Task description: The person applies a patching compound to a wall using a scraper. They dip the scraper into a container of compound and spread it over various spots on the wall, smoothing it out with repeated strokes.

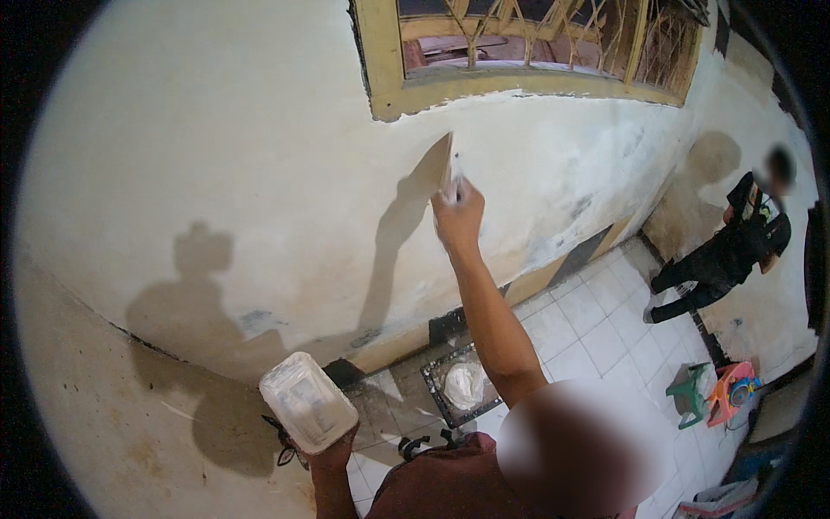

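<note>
My right hand [458, 212] is raised to the cream wall [285, 156] below the window, its fingers closed round a putty knife [450, 163]. The blade shows nearly edge-on against the wall, and most of the handle is hidden in my fist. Low on the left, my left hand [333, 451] grips a white plastic tub [309, 400] from beneath and along its side. Whitish smears coat the inside of the tub. Shadows of my arm and the knife fall on the wall left of my right hand.
Above is a yellow-framed window [536, 89] with a metal grille. A tray [432, 381] with a white bundle [464, 385] lies on the tiled floor [588, 329]. At right, a person [735, 238] in dark clothes stands by the wall, near green [689, 396] and orange stools [731, 389].
</note>
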